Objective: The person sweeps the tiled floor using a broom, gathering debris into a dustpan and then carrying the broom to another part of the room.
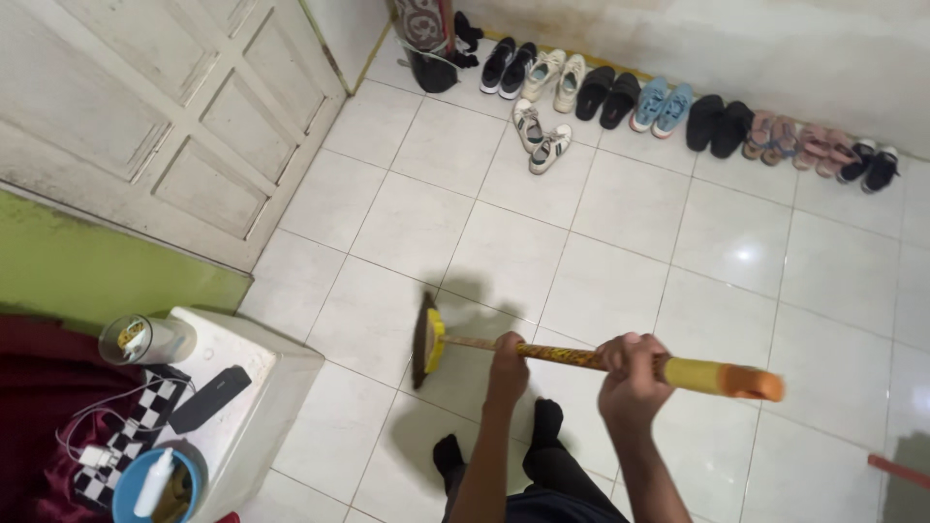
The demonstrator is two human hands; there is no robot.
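Observation:
I hold a broom (572, 357) level over the white tiled floor, its patterned yellow-brown handle ending in an orange tip at the right. Its dark bristle head with a yellow collar (427, 341) points left and rests near the floor. My left hand (508, 359) grips the handle close to the head. My right hand (632, 371) grips it further back, towards the orange end. My feet in black socks (448, 453) stand on the tiles below the broom.
Several pairs of shoes and sandals (678, 111) line the far wall, with one white pair (540, 137) set forward. A white panelled door (165, 116) fills the upper left. A white box (247, 387) at lower left carries a cup, a dark flat case and a cable.

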